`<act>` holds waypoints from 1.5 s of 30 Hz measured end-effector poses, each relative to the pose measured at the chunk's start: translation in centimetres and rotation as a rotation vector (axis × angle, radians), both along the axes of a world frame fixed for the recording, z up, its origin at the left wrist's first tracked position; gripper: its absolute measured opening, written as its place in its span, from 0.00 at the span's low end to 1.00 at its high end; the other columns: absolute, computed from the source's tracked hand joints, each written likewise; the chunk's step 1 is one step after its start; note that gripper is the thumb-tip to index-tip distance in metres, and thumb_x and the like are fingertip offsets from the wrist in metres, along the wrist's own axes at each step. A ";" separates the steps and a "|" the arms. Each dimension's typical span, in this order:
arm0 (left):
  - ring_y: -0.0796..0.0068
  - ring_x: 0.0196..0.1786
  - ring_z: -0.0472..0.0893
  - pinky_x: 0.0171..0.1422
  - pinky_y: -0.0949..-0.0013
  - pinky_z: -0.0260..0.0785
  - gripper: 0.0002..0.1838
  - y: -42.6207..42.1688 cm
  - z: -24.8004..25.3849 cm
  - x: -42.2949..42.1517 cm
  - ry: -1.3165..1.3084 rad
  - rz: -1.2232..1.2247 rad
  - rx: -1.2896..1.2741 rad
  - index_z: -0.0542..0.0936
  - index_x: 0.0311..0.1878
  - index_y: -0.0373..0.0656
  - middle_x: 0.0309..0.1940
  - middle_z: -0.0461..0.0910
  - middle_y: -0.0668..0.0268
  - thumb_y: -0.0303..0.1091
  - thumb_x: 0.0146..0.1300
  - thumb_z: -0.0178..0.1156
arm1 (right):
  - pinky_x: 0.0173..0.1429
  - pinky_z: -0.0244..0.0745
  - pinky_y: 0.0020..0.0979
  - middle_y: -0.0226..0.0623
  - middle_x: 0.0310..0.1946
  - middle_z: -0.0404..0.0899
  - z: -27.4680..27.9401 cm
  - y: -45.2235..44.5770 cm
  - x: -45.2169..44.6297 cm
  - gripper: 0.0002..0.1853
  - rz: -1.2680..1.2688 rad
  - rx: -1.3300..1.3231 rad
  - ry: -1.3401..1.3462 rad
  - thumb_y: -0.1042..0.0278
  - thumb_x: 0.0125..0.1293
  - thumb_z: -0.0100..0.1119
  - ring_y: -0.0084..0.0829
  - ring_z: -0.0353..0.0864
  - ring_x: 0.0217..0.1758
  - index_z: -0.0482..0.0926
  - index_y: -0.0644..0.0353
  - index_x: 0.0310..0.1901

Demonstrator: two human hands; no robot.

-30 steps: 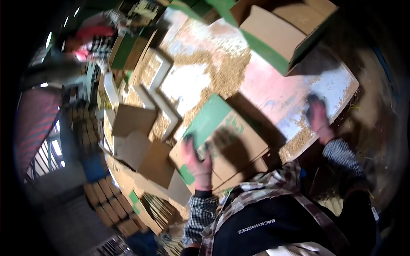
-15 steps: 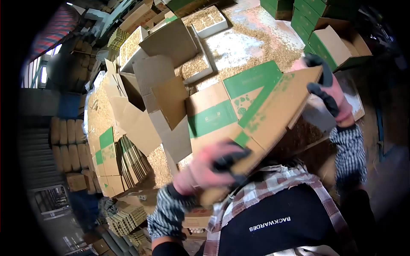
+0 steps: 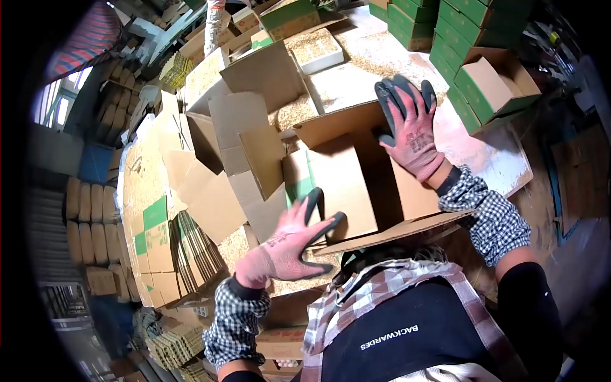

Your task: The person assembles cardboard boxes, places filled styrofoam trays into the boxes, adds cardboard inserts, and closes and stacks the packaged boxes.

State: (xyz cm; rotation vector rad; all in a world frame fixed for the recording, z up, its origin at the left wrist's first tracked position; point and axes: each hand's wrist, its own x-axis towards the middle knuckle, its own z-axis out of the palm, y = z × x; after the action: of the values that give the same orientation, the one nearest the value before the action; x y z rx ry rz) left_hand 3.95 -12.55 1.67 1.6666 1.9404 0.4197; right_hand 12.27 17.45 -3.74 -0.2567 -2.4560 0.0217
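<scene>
A brown cardboard box (image 3: 340, 188) with green printing stands unfolded in front of me, its flaps up and its inside in shadow. My right hand (image 3: 412, 130), in a pink glove with dark fingertips, lies with fingers outstretched over the box's far right edge. On the near left side, my left hand (image 3: 286, 245), gloved the same way, spreads its fingers beside the box. Whether those fingers touch the cardboard I cannot tell. Left of the box another opened carton (image 3: 245, 130) stands with its grey-brown flaps sticking out.
A stack of flattened cartons (image 3: 181, 245) leans at the table's left. White trays (image 3: 321, 54) of husk-like bedding sit at the back. Green boxes (image 3: 461, 57) are stacked at the far right, beside an open box (image 3: 493, 89). Egg trays (image 3: 181, 347) lie low at left.
The flat, folded carton between my hands has been opened into a box. My right hand moved left onto its far edge; my left hand let go and spread its fingers.
</scene>
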 end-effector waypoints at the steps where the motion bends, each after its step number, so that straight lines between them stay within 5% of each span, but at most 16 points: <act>1: 0.39 0.76 0.51 0.78 0.46 0.43 0.45 0.4 -0.9 0.3 -0.238 0.053 0.097 0.62 0.74 0.52 0.75 0.46 0.42 0.48 0.53 0.71 | 0.75 0.44 0.56 0.40 0.61 0.63 0.4 -0.6 -0.7 0.41 -0.022 0.036 -0.026 0.52 0.44 0.74 0.42 0.58 0.70 0.70 0.50 0.63; 5: 0.58 0.70 0.64 0.74 0.58 0.56 0.43 2.1 -9.6 -0.5 0.099 0.879 0.334 0.61 0.71 0.38 0.66 0.65 0.52 0.43 0.57 0.71 | 0.69 0.55 0.51 0.45 0.55 0.71 4.6 -0.7 1.9 0.40 0.175 -0.208 -0.259 0.38 0.51 0.64 0.45 0.68 0.60 0.71 0.58 0.60; 8: 0.67 0.58 0.78 0.65 0.66 0.68 0.31 1.4 -12.2 0.7 -1.360 1.072 0.633 0.65 0.71 0.43 0.58 0.76 0.62 0.43 0.69 0.60 | 0.77 0.42 0.54 0.52 0.72 0.56 2.3 -4.4 7.5 0.60 0.506 -0.149 -0.634 0.27 0.42 0.63 0.52 0.53 0.75 0.58 0.64 0.71; 9: 0.67 0.59 0.77 0.66 0.66 0.66 0.30 1.5 -12.8 2.1 -1.391 1.104 0.644 0.65 0.71 0.41 0.60 0.75 0.62 0.41 0.69 0.59 | 0.77 0.42 0.54 0.54 0.71 0.57 2.0 -4.5 8.6 0.61 0.466 -0.117 -0.603 0.28 0.40 0.65 0.55 0.53 0.75 0.59 0.65 0.70; 14: 0.68 0.66 0.70 0.71 0.67 0.58 0.28 4.5 -9.7 3.6 -0.957 1.077 1.019 0.66 0.68 0.34 0.65 0.69 0.59 0.34 0.68 0.58 | 0.75 0.53 0.51 0.57 0.69 0.60 1.1 -3.6 11.3 0.50 0.300 -0.511 -0.143 0.53 0.47 0.71 0.56 0.60 0.72 0.59 0.66 0.70; 16: 0.64 0.62 0.74 0.69 0.66 0.61 0.25 5.3 -1.3 2.1 -0.755 0.881 1.188 0.72 0.61 0.33 0.64 0.71 0.55 0.29 0.60 0.61 | 0.74 0.57 0.45 0.52 0.68 0.63 -2.6 -5.4 13.2 0.43 0.240 -1.318 -0.288 0.60 0.55 0.65 0.49 0.63 0.71 0.59 0.65 0.70; 19: 0.57 0.48 0.78 0.50 0.60 0.75 0.29 5.5 4.2 2.3 0.165 0.351 0.602 0.81 0.51 0.58 0.45 0.77 0.60 0.28 0.38 0.66 | 0.73 0.61 0.37 0.45 0.67 0.67 -7.4 -1.5 14.6 0.30 0.325 -0.875 -0.407 0.68 0.68 0.52 0.37 0.67 0.70 0.60 0.62 0.71; 22: 0.63 0.40 0.80 0.41 0.63 0.74 0.08 10.2 -3.9 7.3 0.287 0.031 0.343 0.82 0.31 0.58 0.34 0.78 0.66 0.30 0.50 0.59 | 0.74 0.59 0.36 0.45 0.68 0.68 0.2 -3.1 8.7 0.30 0.391 -1.851 0.325 0.64 0.72 0.44 0.31 0.64 0.72 0.56 0.61 0.74; 24: 0.65 0.47 0.79 0.48 0.62 0.72 0.09 10.8 -6.0 9.7 0.022 0.046 0.334 0.81 0.34 0.48 0.38 0.79 0.64 0.34 0.47 0.63 | 0.76 0.52 0.34 0.42 0.72 0.61 1.1 -3.0 6.8 0.35 0.262 -0.959 -0.248 0.67 0.67 0.53 0.33 0.59 0.74 0.55 0.63 0.74; 26: 0.61 0.52 0.78 0.53 0.61 0.71 0.21 4.2 -2.4 5.6 -0.045 0.276 0.840 0.80 0.45 0.44 0.45 0.78 0.59 0.34 0.43 0.66 | 0.76 0.52 0.35 0.41 0.72 0.62 -7.7 0.3 8.1 0.38 0.188 -1.131 -0.278 0.70 0.61 0.57 0.35 0.60 0.73 0.57 0.63 0.73; 27: 0.60 0.56 0.76 0.57 0.62 0.72 0.32 0.1 -4.4 4.2 -0.032 0.614 1.068 0.77 0.57 0.42 0.51 0.77 0.56 0.32 0.42 0.69 | 0.76 0.53 0.35 0.40 0.72 0.62 -6.7 -1.2 7.9 0.38 0.127 -1.059 -0.349 0.73 0.58 0.55 0.35 0.60 0.73 0.58 0.63 0.73; 29: 0.65 0.56 0.78 0.58 0.66 0.74 0.21 -9.7 -7.3 2.2 -0.709 1.583 1.123 0.74 0.60 0.38 0.55 0.78 0.59 0.24 0.62 0.57 | 0.76 0.53 0.36 0.40 0.71 0.64 -5.4 -3.4 7.5 0.38 0.051 -1.032 -0.386 0.77 0.55 0.52 0.36 0.61 0.73 0.61 0.63 0.71; 32: 0.70 0.47 0.80 0.43 0.65 0.80 0.26 -23.3 -15.7 -2.0 -0.688 2.497 1.096 0.65 0.64 0.39 0.45 0.79 0.62 0.37 0.68 0.61 | 0.76 0.52 0.37 0.41 0.69 0.66 -4.7 -4.2 7.4 0.37 0.075 -1.026 -0.354 0.80 0.53 0.49 0.37 0.62 0.73 0.63 0.63 0.70; 36: 0.73 0.49 0.79 0.46 0.66 0.80 0.21 -30.8 -19.9 -7.6 -0.813 2.251 1.349 0.78 0.51 0.39 0.50 0.78 0.63 0.45 0.62 0.68 | 0.77 0.51 0.36 0.41 0.68 0.69 -3.1 -6.6 5.7 0.37 -0.065 -0.791 -0.441 0.86 0.51 0.45 0.35 0.63 0.73 0.66 0.64 0.68; 44: 0.73 0.50 0.79 0.47 0.71 0.79 0.23 -39.0 -21.8 -26.9 -0.953 1.935 1.457 0.74 0.63 0.43 0.51 0.79 0.65 0.42 0.68 0.60 | 0.75 0.53 0.31 0.38 0.65 0.72 -3.4 -6.3 5.2 0.36 -0.171 -0.687 -0.515 0.87 0.51 0.49 0.34 0.66 0.69 0.70 0.60 0.66; 45: 0.75 0.45 0.79 0.43 0.74 0.77 0.23 -43.0 -24.2 -29.4 -0.473 1.813 1.071 0.74 0.63 0.42 0.47 0.79 0.66 0.41 0.68 0.60 | 0.75 0.52 0.31 0.38 0.65 0.72 -3.3 -6.3 5.1 0.36 -0.180 -0.646 -0.541 0.87 0.51 0.49 0.35 0.67 0.70 0.70 0.60 0.66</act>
State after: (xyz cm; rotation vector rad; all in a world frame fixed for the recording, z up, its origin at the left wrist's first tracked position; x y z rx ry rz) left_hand -25.42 -55.56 -22.56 -0.5200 2.3077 2.4143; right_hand 17.38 11.16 -7.06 -0.8560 -2.8740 0.7646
